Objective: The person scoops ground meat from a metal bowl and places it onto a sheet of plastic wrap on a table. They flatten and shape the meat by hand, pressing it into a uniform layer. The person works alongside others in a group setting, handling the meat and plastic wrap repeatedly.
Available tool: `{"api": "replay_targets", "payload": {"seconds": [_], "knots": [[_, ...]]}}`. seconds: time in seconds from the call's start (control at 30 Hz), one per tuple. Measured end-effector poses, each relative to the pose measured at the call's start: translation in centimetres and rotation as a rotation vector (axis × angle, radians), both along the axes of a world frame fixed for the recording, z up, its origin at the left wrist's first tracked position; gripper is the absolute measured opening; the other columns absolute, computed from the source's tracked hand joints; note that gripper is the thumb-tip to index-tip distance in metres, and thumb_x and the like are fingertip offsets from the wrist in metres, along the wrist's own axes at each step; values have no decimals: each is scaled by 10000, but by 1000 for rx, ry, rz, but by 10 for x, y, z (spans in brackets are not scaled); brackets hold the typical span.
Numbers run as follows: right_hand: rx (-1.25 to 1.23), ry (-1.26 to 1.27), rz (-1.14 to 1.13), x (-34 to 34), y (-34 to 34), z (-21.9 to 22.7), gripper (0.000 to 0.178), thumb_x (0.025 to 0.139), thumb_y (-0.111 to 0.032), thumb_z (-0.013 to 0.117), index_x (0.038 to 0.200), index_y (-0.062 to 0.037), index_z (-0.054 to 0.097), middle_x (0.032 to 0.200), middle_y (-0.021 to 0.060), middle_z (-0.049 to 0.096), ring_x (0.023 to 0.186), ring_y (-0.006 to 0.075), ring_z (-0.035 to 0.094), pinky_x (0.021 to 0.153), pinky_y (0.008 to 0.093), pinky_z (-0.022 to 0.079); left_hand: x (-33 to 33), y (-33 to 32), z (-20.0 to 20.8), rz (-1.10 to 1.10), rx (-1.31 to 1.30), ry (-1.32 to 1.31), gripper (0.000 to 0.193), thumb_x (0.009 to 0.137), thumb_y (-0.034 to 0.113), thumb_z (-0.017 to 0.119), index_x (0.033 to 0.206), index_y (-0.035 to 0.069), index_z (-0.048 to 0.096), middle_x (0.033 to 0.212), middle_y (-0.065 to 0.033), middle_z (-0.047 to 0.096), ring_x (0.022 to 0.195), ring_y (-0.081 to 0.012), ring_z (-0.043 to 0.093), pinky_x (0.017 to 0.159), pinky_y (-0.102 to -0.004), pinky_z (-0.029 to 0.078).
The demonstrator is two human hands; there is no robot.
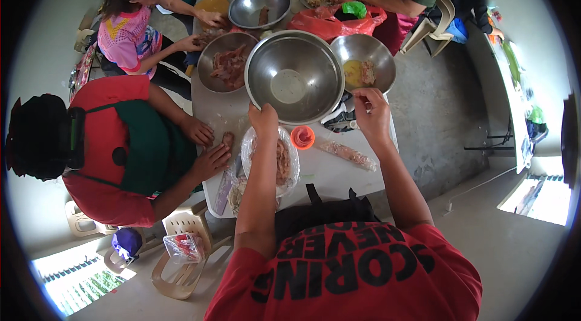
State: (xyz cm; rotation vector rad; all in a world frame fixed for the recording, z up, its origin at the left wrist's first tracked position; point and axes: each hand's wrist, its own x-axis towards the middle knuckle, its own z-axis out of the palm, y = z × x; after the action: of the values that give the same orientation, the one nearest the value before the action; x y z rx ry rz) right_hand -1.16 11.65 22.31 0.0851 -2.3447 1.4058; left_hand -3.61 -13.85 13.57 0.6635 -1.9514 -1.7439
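Note:
My left hand [264, 120] is closed on the near rim of a large steel mixing bowl [293, 112], with nothing but a wet sheen inside it. My right hand [372, 116] has its fingers bent together at the near rim of another steel bowl [390, 61]; whether they grip that rim or something small is unclear. Yellow liquid [353, 73], like beaten egg, and a light brown meat piece [367, 72] lie in that bowl. Below the large bowl stand an orange cup [302, 137] of pinkish contents, a plastic-wrapped roll [348, 154] and a plastic-lined plate [293, 182] of meat.
A co-worker in red [109, 145] rests both hands on the table [363, 185] at left. Raw meat fills a steel bowl [221, 82] beside mine. Farther back are another bowl [260, 6], a red plastic bag [321, 22] and more people. Plastic chairs [181, 260] stand at lower left.

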Motion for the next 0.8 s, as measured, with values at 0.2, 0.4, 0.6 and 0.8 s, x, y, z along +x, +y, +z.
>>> {"api": "replay_targets", "payload": {"seconds": [0.2,0.4,0.6,0.8], "knots": [[290,-251,94,66,50,-81,421,749,0,704,1153,-55,597,969,143,638,854,281,645,750,374,530,0,1,-11,-80,428,-122,373,823,-7,417,1183,-48,506,984,-215,622,694,-370,697,477,-506,615],[593,-519,233,110,68,-125,682,659,-156,802,1270,-97,503,1203,160,562,1154,363,523,971,482,424,2,4,-5,-87,521,-236,442,829,8,401,1265,-44,443,1061,-245,603,732,-400,694,471,-515,624],[648,-573,283,106,66,-157,602,661,-140,750,1218,-101,526,1158,166,565,1113,375,525,956,479,417,0,-16,-23,-111,602,-298,440,841,14,416,1275,-52,414,1093,-266,588,744,-409,694,519,-537,632],[572,-532,285,103,70,-176,407,666,-75,655,1059,-80,549,1021,176,563,1014,394,526,880,495,444,3,-12,-22,-55,551,-316,297,870,42,472,1123,-111,496,975,-260,633,724,-399,701,572,-528,636]]}}
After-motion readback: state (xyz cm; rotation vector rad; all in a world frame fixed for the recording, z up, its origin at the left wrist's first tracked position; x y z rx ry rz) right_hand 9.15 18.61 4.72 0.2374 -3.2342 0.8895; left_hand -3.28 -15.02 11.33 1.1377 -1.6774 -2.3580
